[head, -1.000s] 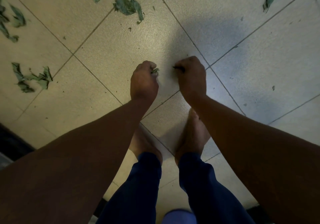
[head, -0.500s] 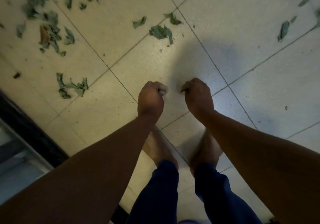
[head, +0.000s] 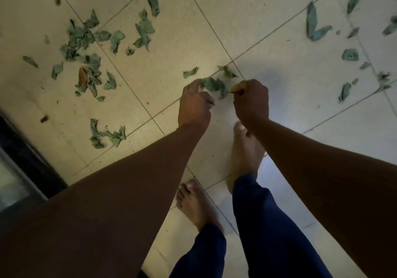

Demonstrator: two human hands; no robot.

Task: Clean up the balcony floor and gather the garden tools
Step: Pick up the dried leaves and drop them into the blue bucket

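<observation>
Both arms extend forward and down over the tiled floor [head: 193, 30]. The left hand [head: 194, 106] has its fingers [head: 192, 85] curled, with the forefinger reaching toward a green leaf [head: 214, 85] that lies on the floor between the two hands; a small dark scrap shows at the thumb side of this hand, apparently pinched, though the picture is too blurred to tell what it is. The right hand [head: 251, 100] is closed into a fist, and a thin dark sliver projects from between its thumb and forefinger; what that sliver is cannot be told. Whether either hand touches the leaf between them cannot be told. Scattered leaves [head: 86, 41] cover the floor: a dense patch lies at the upper left, a small cluster [head: 107, 135] lies left of the left forearm, and further pieces [head: 315, 24] lie at the upper right, well apart from the hands. One brown leaf [head: 82, 77] lies within the upper-left patch. The bare feet [head: 245, 149] stand on the tiles below the hands, the right foot ahead of the left, with dark blue trouser legs [head: 268, 224] above them. A dark door frame [head: 25, 144] runs along the lower left edge.
</observation>
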